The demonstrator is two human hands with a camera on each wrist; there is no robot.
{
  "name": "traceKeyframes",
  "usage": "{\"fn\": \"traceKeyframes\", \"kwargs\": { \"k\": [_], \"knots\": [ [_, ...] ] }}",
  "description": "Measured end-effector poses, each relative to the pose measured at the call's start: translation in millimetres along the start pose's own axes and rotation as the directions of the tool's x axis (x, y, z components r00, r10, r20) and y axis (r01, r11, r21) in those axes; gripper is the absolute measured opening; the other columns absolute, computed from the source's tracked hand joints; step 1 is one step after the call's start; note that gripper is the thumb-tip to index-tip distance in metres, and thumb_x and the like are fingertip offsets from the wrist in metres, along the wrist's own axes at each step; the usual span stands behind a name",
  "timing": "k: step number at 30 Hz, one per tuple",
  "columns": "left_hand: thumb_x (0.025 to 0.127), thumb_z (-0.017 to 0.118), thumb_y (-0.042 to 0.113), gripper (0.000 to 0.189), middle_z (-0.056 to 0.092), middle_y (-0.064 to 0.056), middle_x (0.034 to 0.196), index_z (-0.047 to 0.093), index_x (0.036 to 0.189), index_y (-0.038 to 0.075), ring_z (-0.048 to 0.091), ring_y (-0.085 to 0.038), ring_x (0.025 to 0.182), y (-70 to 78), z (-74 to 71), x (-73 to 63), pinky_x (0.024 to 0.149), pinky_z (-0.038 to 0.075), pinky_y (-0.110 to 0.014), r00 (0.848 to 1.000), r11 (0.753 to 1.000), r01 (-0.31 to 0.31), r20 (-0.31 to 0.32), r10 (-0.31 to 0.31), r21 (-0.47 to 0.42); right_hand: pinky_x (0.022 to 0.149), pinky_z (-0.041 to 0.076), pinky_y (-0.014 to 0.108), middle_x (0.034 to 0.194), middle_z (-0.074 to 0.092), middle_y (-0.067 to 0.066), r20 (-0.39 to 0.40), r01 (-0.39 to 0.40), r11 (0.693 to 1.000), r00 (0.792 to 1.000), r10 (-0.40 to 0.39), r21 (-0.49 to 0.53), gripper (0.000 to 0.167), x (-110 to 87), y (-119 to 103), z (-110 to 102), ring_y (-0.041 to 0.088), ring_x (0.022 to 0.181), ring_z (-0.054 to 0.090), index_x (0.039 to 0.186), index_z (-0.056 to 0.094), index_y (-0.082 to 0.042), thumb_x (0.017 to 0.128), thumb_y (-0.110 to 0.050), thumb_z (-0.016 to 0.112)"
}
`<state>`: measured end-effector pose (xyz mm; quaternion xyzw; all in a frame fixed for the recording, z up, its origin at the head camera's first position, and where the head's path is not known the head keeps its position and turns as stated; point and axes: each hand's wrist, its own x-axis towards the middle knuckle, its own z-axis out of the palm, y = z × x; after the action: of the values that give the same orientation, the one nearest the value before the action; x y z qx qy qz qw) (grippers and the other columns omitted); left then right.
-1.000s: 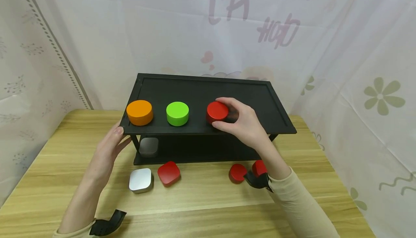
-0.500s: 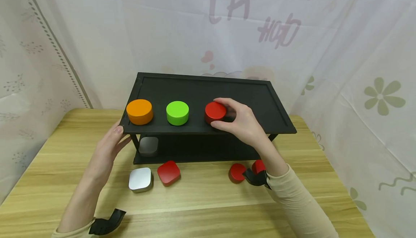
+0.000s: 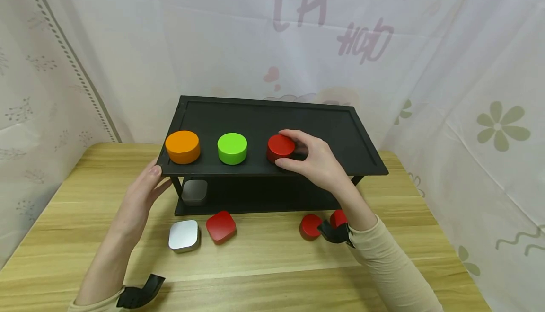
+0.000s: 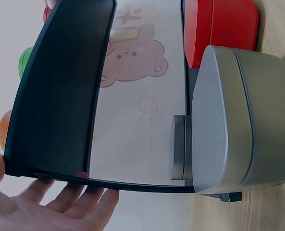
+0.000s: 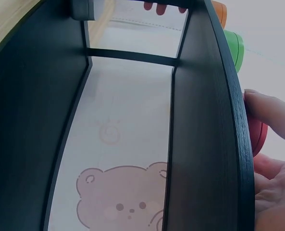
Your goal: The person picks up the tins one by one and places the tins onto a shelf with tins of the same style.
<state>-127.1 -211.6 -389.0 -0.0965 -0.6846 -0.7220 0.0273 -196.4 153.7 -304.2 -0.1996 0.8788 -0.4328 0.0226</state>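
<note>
A black two-tier shelf stands on the table. My left hand grips its left front corner, thumb at the top board's edge and fingers reaching round the side, as the left wrist view shows. My right hand pinches a red round tin between thumb and fingers at the top board's front edge. Left of that tin, in a spaced row, sit a green round tin and an orange round tin. A silver rounded-square tin stands on the lower tier at the left.
On the wooden table before the shelf lie a silver square tin and a red square tin. Another red round tin and a partly hidden red tin lie near my right wrist. A printed curtain hangs behind.
My right hand has shifted slightly left along the top board with the red round tin, closer to the green one. My left hand stays at the shelf corner.
</note>
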Motion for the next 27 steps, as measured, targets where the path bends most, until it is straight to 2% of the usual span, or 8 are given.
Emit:
{"fn": "traceKeyframes", "kwargs": {
  "k": [11,19,27],
  "knots": [
    [0.113,0.034,0.028,0.048,0.042,0.006,0.159,0.039,0.159,0.016,0.04,-0.005,0.141,-0.2,1.0,-0.2,0.104,0.045,-0.01,1.0,1.0,-0.004,0.002,0.004,0.004,0.107,0.057,0.044,0.154,0.053,0.002,0.021,-0.006,1.0,1.0,0.005,0.009,0.078,-3.9,-0.2,-1.6,0.026,0.126,0.064,0.154,0.048,-0.018,0.086,-0.02,0.085],
    [0.113,0.034,0.027,0.048,0.044,0.006,0.158,0.04,0.159,0.016,0.041,-0.005,0.141,0.2,1.5,0.2,0.105,0.045,-0.011,1.0,1.0,-0.009,0.0,0.009,-0.006,0.115,0.051,0.042,0.155,0.05,0.002,0.014,0.039,0.999,0.999,-0.039,0.011,0.082,-11.6,1.6,-2.0,0.025,0.13,0.059,0.157,0.042,-0.018,0.086,-0.017,0.084],
    [0.113,0.034,0.028,0.048,0.041,0.006,0.16,0.039,0.16,0.016,0.04,-0.005,0.141,-0.1,0.5,-0.3,0.104,0.045,-0.01,1.0,1.0,-0.004,-0.001,0.004,0.002,0.117,0.049,0.04,0.156,0.048,0.002,-0.004,0.061,0.998,0.998,-0.061,0.026,0.083,-19.6,2.8,-3.7,0.022,0.134,0.056,0.157,0.041,-0.018,0.087,-0.014,0.084]
  ]
}}
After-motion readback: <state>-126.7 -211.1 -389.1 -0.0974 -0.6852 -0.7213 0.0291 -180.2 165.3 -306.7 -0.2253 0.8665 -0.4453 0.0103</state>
